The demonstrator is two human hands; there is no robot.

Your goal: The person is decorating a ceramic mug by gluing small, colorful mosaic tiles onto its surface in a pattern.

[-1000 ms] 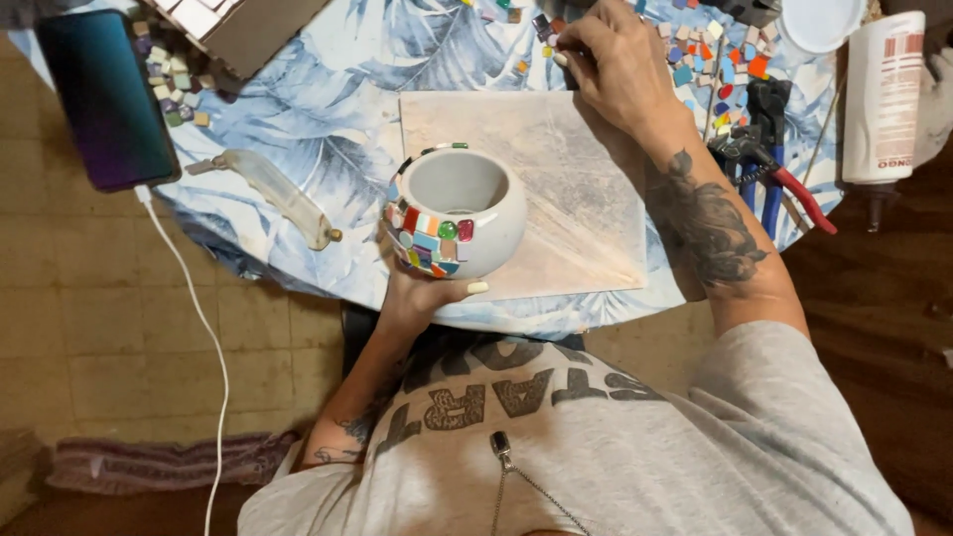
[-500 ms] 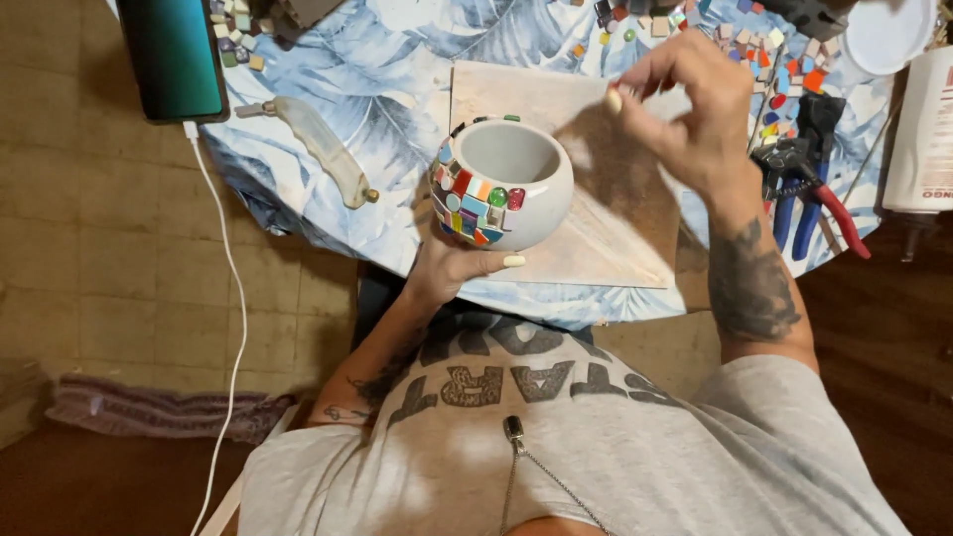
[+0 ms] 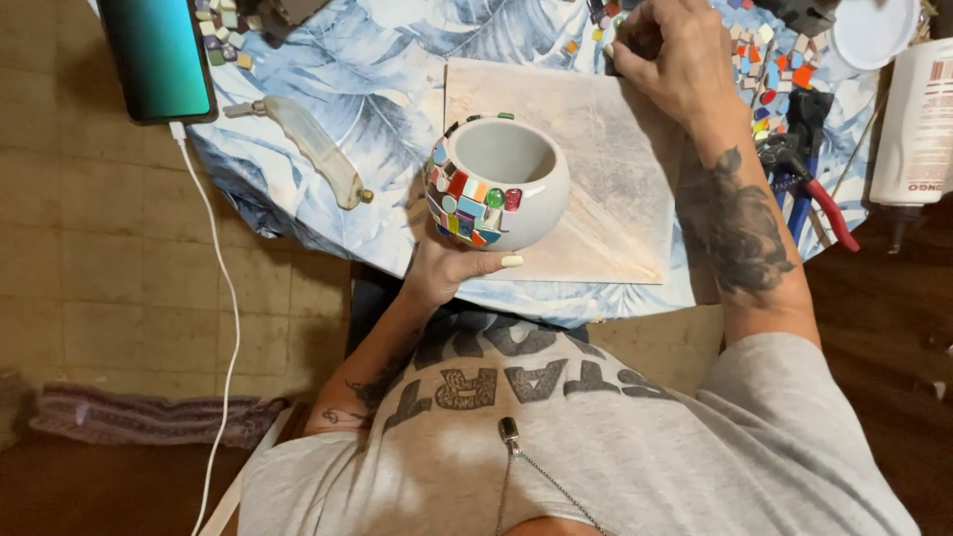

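Centrally, bowl [image 3: 506, 184] in left hand [image 3: 447, 263], over tile [image 3: 596, 149] edge

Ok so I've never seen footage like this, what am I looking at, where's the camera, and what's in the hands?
There is no machine here: a person wears a camera on the head, so you look down over a grey shirt at two bare hands. The left hand cups a round white bowl partly covered with small coloured tiles. The right hand reaches to loose tile pieces at the far edge of the table; whether it grips one is unclear. On the leaf-print cloth lie a pale square board, a phone on a white cable, red-handled pliers and a white bottle.
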